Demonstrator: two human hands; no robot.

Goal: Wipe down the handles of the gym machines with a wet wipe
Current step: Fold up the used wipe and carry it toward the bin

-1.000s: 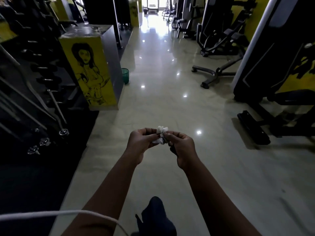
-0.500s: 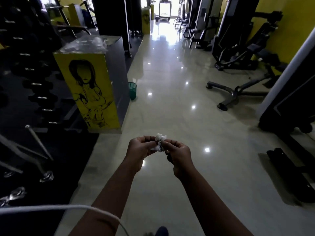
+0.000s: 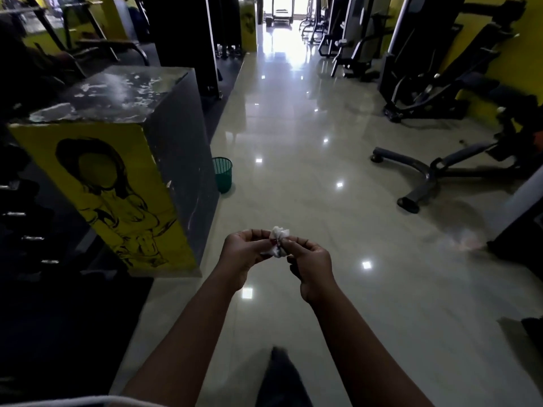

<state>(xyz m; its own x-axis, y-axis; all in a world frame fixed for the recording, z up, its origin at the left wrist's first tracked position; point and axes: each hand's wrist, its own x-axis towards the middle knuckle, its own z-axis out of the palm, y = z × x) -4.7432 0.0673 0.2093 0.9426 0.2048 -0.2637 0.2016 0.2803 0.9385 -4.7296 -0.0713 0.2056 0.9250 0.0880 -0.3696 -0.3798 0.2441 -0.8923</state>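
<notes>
**Wipe** point(image 3: 278, 241): white, crumpled into a small wad. You hold it between both hands in front of you, above the floor point(image 3: 293, 136). Its top puffs out above your fingertips, and its lower part shows between your thumbs.

**Left hand** point(image 3: 244, 254): your fingers are curled, and thumb and fingertips pinch the wad's left side.

**Right hand** point(image 3: 313, 264): your thumb and forefinger pinch the wad's right side, with the other fingers folded in toward the palm. Your two hands almost meet at the wipe.

**Pillar** point(image 3: 117, 177): left of your left hand and a little beyond it. It has a yellow face with a black line drawing of a figure, a grey side and a scuffed dark top.

**Bin** point(image 3: 222, 174): green mesh, beyond your left hand. It stands on the floor just beside the pillar's grey side.

**Bench** point(image 3: 426, 177): a dark frame with its foot on the floor, well beyond your right hand and to its right.

**Machines** point(image 3: 426, 92): dark frames along the yellow wall, farther off on your right and well apart from both hands.

**Rack** point(image 3: 17, 214): far left of your left hand. It is too dim to make out beyond a few pale metal ends.

**Shoe** point(image 3: 282, 377): dark and blurred, below your hands and between your forearms.

**Cord** point(image 3: 58, 402): white, at the lower edge under your left forearm.
</notes>
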